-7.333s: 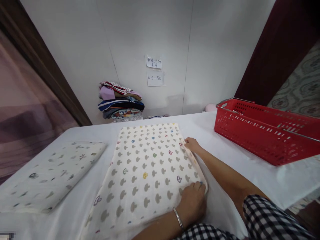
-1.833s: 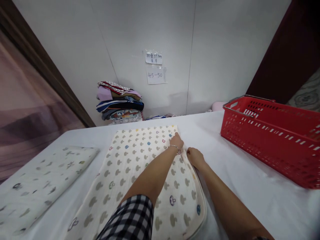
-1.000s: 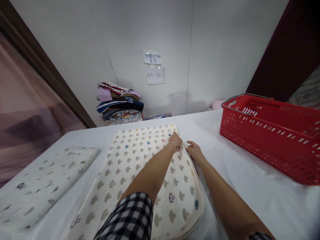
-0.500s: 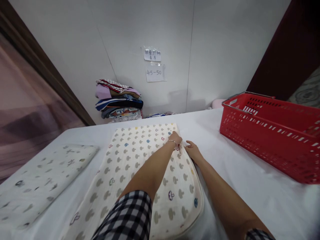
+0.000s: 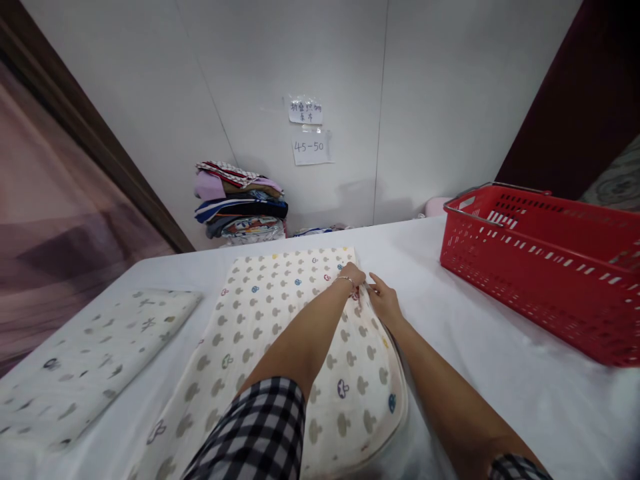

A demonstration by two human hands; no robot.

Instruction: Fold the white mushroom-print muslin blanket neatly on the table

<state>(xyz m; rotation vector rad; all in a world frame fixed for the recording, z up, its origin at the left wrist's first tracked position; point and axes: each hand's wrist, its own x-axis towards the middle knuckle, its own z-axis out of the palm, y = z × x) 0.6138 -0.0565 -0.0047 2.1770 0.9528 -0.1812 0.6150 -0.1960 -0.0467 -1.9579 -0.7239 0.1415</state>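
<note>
A cream pillowcase with mushroom print lies flat on the white table, stuffed with a pillow. My left hand, with a bracelet at the wrist, reaches across it and pinches its right edge near the far corner. My right hand lies beside it on the same edge, fingers closed on the fabric. Both forearms stretch forward over the pillow, in checked sleeves.
A second pillow with a grey print lies at the left. A red plastic basket stands at the right. Folded clothes are stacked against the white wall, under two paper notes.
Over seven seconds my left hand has moved from the near corner to the far right edge. In the last second my right hand has slid forward to meet it.
</note>
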